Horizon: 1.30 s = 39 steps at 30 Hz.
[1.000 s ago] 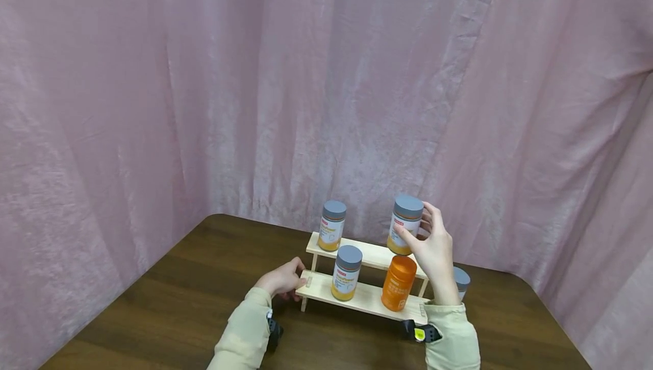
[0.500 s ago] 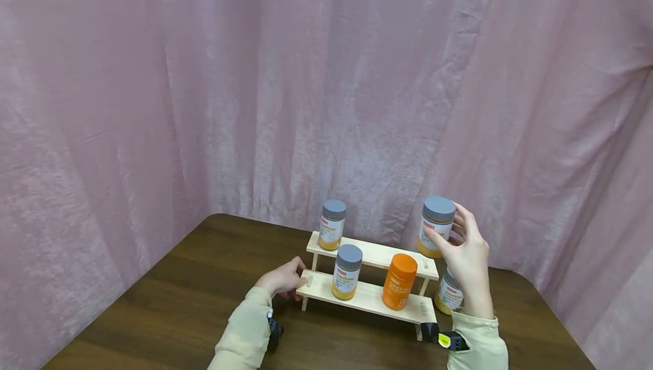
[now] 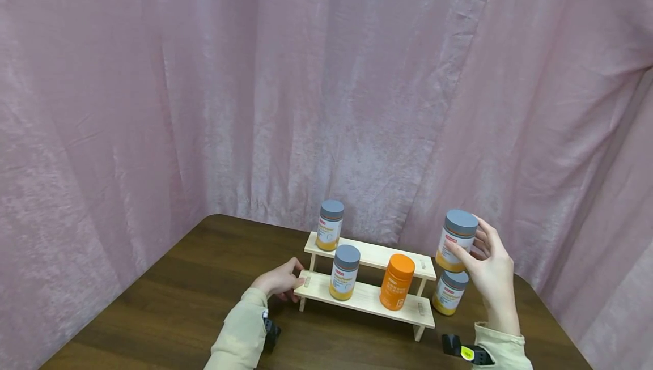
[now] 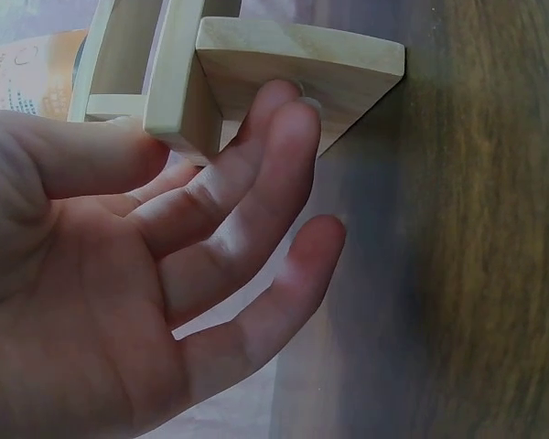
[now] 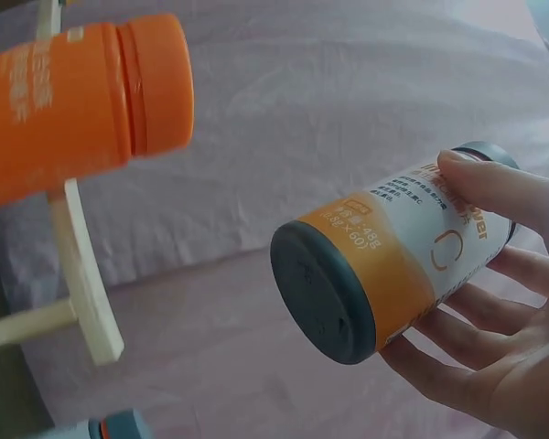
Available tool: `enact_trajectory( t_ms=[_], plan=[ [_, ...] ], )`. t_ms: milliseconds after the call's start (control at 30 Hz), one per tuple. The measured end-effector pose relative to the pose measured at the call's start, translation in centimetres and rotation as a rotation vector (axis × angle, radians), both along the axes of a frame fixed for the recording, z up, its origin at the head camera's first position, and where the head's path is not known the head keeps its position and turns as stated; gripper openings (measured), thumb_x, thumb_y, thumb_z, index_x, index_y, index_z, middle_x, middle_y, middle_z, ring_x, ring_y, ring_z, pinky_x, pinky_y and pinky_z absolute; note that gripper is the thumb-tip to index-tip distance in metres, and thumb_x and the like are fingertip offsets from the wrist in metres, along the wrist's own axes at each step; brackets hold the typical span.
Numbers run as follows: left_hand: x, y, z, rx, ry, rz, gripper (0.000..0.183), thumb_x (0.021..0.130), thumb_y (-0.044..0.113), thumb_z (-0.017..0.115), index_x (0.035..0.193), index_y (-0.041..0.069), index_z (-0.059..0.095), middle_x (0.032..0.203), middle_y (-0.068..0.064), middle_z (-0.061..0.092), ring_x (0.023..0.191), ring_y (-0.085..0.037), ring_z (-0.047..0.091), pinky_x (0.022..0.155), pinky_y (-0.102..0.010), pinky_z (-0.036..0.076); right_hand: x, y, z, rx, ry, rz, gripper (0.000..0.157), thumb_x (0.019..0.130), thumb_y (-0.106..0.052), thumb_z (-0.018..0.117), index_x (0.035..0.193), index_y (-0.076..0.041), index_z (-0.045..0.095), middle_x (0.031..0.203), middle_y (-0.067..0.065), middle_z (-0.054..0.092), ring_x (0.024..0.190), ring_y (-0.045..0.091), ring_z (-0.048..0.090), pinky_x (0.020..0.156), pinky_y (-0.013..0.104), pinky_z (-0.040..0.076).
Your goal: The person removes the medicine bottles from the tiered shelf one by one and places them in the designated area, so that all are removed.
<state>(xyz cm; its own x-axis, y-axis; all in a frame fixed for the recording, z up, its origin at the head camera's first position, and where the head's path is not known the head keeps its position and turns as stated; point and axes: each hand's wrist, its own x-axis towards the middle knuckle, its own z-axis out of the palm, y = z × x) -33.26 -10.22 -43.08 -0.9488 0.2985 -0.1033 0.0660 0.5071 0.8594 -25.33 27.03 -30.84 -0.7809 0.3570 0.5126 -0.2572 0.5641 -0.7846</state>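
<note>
My right hand (image 3: 492, 265) grips a supplement jar (image 3: 458, 239) with a grey lid and a white-and-yellow label, thumb on one side and fingers on the other. It hangs upright in the air beside the two-tier wooden display rack (image 3: 366, 301), overlapping the lid of a matching jar (image 3: 449, 297) on the table. The right wrist view shows the held jar's dark base (image 5: 320, 293). With thumb and fingers, my left hand (image 3: 279, 280) holds the left end of the rack's lower tier; its fingertips (image 4: 293, 128) reach the leg (image 4: 293, 59) underneath.
On the lower tier stand a grey-lidded jar (image 3: 344, 278) and an orange jar (image 3: 396, 286). Another grey-lidded jar (image 3: 329, 228) is at the left of the upper tier (image 3: 377, 254). Behind the brown table (image 3: 204, 285) hangs a pink curtain (image 3: 326, 86).
My right hand has carried its jar rightward, from above the rack's right part past its right end, then slightly lower. The jar on the table came into fuller view. My left hand stays put.
</note>
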Motion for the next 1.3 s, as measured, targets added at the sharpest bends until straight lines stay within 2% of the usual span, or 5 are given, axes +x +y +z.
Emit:
enact_trajectory(
  t_ms=[600,1000,1167,1267,1300],
  plan=[
    [-0.6,-0.1,-0.8,0.032,-0.033,0.073,0.021,0.095,0.010,0.057,0.114,0.008,0.047,0.062,-0.005,0.054,0.054,-0.016,0.055,0.052,-0.028,0.045,0.2,4.0,-1.4,-0.082,-0.043,-0.028,0.076,0.079,-0.022,0.081,0.144,-0.032,0.044,0.115,-0.022,0.052,0.097,-0.012,0.052,0.081,0.006,0.041],
    [0.0,0.2,-0.3,0.066,-0.049,0.052,0.018,0.098,0.008,0.052,0.114,0.007,0.044,0.057,-0.004,0.050,0.046,-0.010,0.046,0.047,-0.022,0.041,0.4,7.1,-2.5,-0.076,-0.122,-0.106,0.078,0.080,-0.027,0.080,0.146,-0.034,0.039,0.134,0.001,0.052,0.096,-0.011,0.049,0.078,0.005,0.039],
    [0.0,0.3,-0.4,0.075,-0.040,0.055,0.018,0.097,0.006,0.052,0.113,0.006,0.044,0.056,-0.004,0.049,0.045,-0.010,0.045,0.047,-0.022,0.041,0.5,8.1,-3.1,-0.111,-0.198,-0.095,0.084,0.082,-0.032,0.077,0.151,-0.033,0.028,0.150,0.013,0.041,0.123,0.020,0.052,0.104,0.036,0.044],
    [-0.1,0.4,-0.4,0.073,-0.038,0.056,0.018,0.097,0.005,0.051,0.113,0.006,0.043,0.056,-0.004,0.048,0.045,-0.010,0.044,0.047,-0.023,0.041,0.5,8.6,-3.4,-0.129,-0.232,-0.072,0.088,0.083,-0.034,0.076,0.153,-0.030,0.023,0.155,0.018,0.033,0.133,0.035,0.042,0.107,0.059,0.036],
    [-0.1,0.4,-0.3,0.074,-0.037,0.054,0.018,0.097,0.005,0.051,0.114,0.006,0.043,0.056,-0.004,0.048,0.045,-0.010,0.044,0.047,-0.023,0.041,0.4,8.7,-3.5,-0.134,-0.238,-0.073,0.088,0.083,-0.035,0.076,0.153,-0.029,0.023,0.155,0.018,0.033,0.132,0.033,0.043,0.107,0.059,0.036]
  ],
)
